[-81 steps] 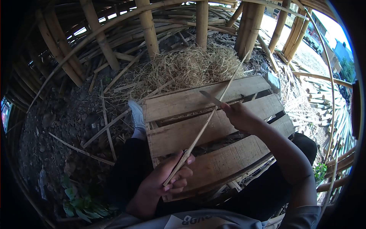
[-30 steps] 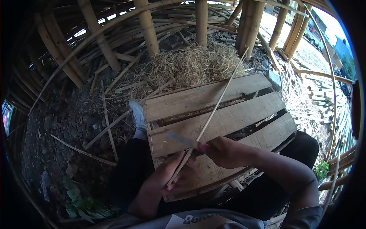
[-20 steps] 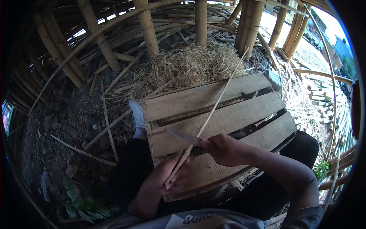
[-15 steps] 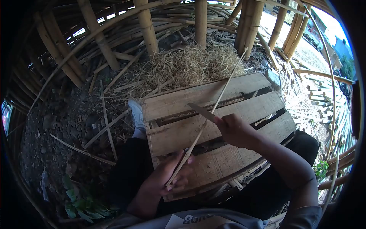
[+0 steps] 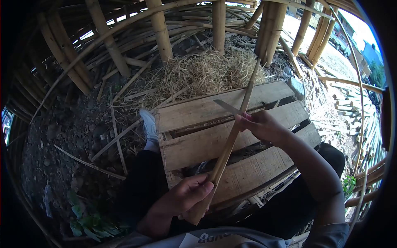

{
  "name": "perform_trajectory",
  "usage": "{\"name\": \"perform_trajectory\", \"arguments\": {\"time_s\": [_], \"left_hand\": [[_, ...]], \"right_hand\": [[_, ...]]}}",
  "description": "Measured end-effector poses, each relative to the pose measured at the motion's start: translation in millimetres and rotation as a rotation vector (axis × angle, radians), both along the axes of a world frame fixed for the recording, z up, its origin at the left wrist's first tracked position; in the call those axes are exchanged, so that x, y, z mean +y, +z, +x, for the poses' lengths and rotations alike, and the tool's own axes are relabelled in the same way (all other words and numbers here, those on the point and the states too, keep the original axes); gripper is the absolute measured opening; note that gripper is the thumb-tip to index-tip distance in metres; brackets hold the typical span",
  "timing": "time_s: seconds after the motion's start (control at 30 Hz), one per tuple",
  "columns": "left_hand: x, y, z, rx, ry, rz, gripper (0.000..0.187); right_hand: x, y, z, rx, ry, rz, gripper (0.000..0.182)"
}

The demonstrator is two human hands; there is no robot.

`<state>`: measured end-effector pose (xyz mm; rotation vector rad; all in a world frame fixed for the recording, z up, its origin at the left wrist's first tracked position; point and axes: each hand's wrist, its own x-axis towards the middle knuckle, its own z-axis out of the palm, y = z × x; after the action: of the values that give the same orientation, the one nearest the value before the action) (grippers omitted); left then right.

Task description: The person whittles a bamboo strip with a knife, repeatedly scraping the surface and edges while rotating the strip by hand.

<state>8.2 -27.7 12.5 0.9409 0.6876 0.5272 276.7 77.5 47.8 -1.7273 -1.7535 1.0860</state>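
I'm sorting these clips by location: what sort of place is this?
Probably a partly open bamboo workshop or shed: bamboo posts stand along the far side, a heap of what look like shavings lies before them, and many cut poles lie in the sun at the right.

Right hand (image 5: 261, 125) is covering the handle of the knife (image 5: 226, 106), so only the blade is showing. Left hand (image 5: 180, 196): most fingertips are disappearing behind the bamboo strip (image 5: 228, 149). Dark trousers (image 5: 142, 175) are blocking the near edge of the slatted table (image 5: 194, 110) in places. Bottom edge is cutting off the grey shirt (image 5: 264, 237); its lettering is coming out unclear. Top edge is cropping the upright posts (image 5: 160, 33). Distant vehicle (image 5: 340, 44) is showing too small for detail; leafy plant (image 5: 89, 223) is fading into shadow.
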Motion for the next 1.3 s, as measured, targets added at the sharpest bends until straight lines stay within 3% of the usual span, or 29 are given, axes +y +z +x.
{"name": "perform_trajectory", "arguments": {"time_s": [0.07, 0.17, 0.3, 0.37, 0.47, 0.53, 0.6, 0.73, 0.9, 1.03, 1.1, 1.3], "left_hand": [[-0.4, -0.9, 3.0, 0.003, -0.031, 0.022, 0.034], [1.4, -4.6, 3.9, -0.018, -0.048, -0.054, 0.034], [3.3, -6.2, 7.4, -0.11, -0.027, -0.149, 0.039], [2.5, -5.5, 10.9, -0.12, 0.023, -0.147, 0.041], [1.6, -5.8, 12.2, -0.082, 0.053, -0.177, 0.043], [0.8, -7.3, 11.6, -0.317, -0.052, -0.38, 0.042], [0.2, -5.0, 12.3, -0.319, -0.017, -0.406, 0.041], [5.3, -1.9, 9.1, -0.265, 0.062, -0.465, 0.039], [9.1, -5.1, 1.2, -0.262, 0.046, -0.488, 0.048], [8.7, -8.1, 1.3, -0.301, -0.067, -0.468, 0.051], [9.1, -5.8, 3.1, -0.271, -0.091, -0.496, 0.051], [15.7, -9.0, 3.6, -0.224, -0.093, -0.55, 0.049]], "right_hand": [[-2.8, -14.0, -6.9, -0.084, 0.01, -0.152, 0.057], [-16.6, -30.9, -25.0, 0.144, -0.084, -0.024, 0.044], [-32.5, -41.8, -31.9, 0.129, -0.114, 0.051, 0.042], [-42.6, -45.8, -37.0, 0.132, 0.035, 0.126, 0.041], [-57.9, -39.6, -49.8, 0.135, 0.06, 0.087, 0.04], [-55.1, -35.5, -48.0, 0.1, 0.102, 0.036, 0.038], [-47.7, -34.5, -40.6, 0.078, 0.187, 0.252, 0.027], [-28.1, -17.8, -18.3, -0.022, 0.047, 0.262, 0.019], [6.6, -39.8, 14.0, -0.084, 0.196, 0.745, 0.008], [9.7, -38.4, 21.7, -0.094, 0.0, 0.514, 0.012], [12.0, -41.3, 24.3, -0.275, -0.081, 0.487, 0.021], [9.1, -38.2, 25.5, -0.283, -0.044, 0.449, 0.03]]}}
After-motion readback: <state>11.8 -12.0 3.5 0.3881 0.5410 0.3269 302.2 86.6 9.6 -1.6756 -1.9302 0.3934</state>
